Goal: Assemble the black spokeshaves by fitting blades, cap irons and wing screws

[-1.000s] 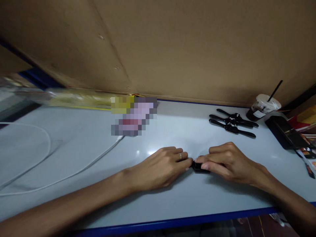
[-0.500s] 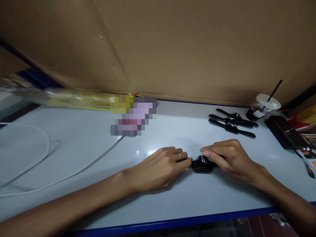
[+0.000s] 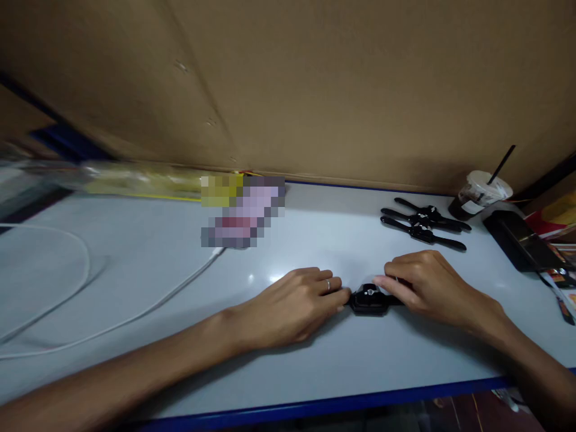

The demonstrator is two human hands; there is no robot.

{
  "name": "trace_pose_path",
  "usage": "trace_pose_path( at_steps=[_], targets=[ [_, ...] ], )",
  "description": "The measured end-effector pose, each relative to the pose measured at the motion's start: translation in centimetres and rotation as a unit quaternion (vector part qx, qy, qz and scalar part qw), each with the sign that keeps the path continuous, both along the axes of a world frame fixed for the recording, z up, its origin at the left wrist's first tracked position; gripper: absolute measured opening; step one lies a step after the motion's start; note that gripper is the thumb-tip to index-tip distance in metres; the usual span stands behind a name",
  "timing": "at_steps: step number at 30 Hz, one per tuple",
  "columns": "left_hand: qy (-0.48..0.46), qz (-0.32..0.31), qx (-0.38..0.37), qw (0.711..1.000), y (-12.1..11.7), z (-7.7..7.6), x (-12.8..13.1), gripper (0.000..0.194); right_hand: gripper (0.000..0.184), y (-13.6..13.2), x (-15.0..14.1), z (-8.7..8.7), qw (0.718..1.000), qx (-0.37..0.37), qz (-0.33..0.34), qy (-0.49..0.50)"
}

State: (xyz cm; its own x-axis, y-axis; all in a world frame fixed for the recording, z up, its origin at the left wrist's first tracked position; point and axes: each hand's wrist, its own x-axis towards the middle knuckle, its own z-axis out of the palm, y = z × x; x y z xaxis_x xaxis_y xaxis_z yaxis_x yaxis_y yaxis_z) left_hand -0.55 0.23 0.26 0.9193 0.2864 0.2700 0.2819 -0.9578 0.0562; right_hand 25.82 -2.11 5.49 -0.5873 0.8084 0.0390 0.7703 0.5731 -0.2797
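A black spokeshave (image 3: 369, 302) lies on the pale tabletop, its metal thumbscrew facing up. My left hand (image 3: 299, 306), a ring on one finger, is closed around the tool's left handle and hides most of it. On the other side, my right hand (image 3: 427, 291) has its fingers curled over the right handle, with the thumb stretched toward the thumbscrew. Whether that thumb touches the cap is hard to tell. Several similar black spokeshaves (image 3: 423, 231) lie close together farther back on the right.
A lidded drink cup (image 3: 477, 195) with a black straw stands at the back right, beside a black case (image 3: 517, 240). To the left lies a blurred-out phone (image 3: 247, 210) on a white cable (image 3: 166, 294). Plastic-wrapped yellow material (image 3: 144, 180) runs along the brown back panel (image 3: 315, 90).
My right index finger has drawn back from the thumbscrew and curled in, and the right hand has shifted slightly right. The left hand and the spokeshave have stayed put.
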Motion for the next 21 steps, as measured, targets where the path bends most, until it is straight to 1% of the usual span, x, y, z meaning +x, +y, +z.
trace_pose_path(
  at_steps=[2, 3, 5, 8, 10, 15, 21],
  targets=[
    [-0.001, 0.013, -0.020, 1.000, 0.0, 0.0, 0.0, 0.019, 0.019, -0.1, 0.6, 0.9, 0.994, -0.095, 0.008, -0.052],
    [-0.001, 0.021, -0.026, 0.999, -0.1, 0.0, 0.0, 0.020, 0.015, -0.1, 0.8, 1.2, 0.990, -0.127, 0.015, -0.063],
    [0.000, 0.031, -0.029, 0.999, -0.1, 0.0, -0.1, 0.027, 0.020, -0.1, 0.9, 1.3, 0.985, -0.158, 0.034, -0.063],
    [0.011, 0.030, -0.024, 0.999, -0.1, 0.0, -0.2, 0.044, 0.022, 0.0, 0.4, 0.8, 0.987, -0.145, 0.049, -0.054],
    [0.021, 0.028, -0.031, 0.999, -0.1, 0.0, -0.3, 0.048, 0.022, 0.1, 0.0, 0.4, 0.989, -0.128, 0.050, -0.049],
    [0.029, 0.030, -0.056, 0.998, -0.1, 0.2, -0.4, 0.046, 0.022, 0.3, -0.1, 0.0, 0.993, -0.096, 0.063, -0.035],
    [0.019, 0.030, -0.060, 0.998, -0.1, 0.1, -0.4, 0.042, 0.018, -0.1, -0.1, 0.0, 0.995, -0.067, 0.054, -0.048]
  ],
)
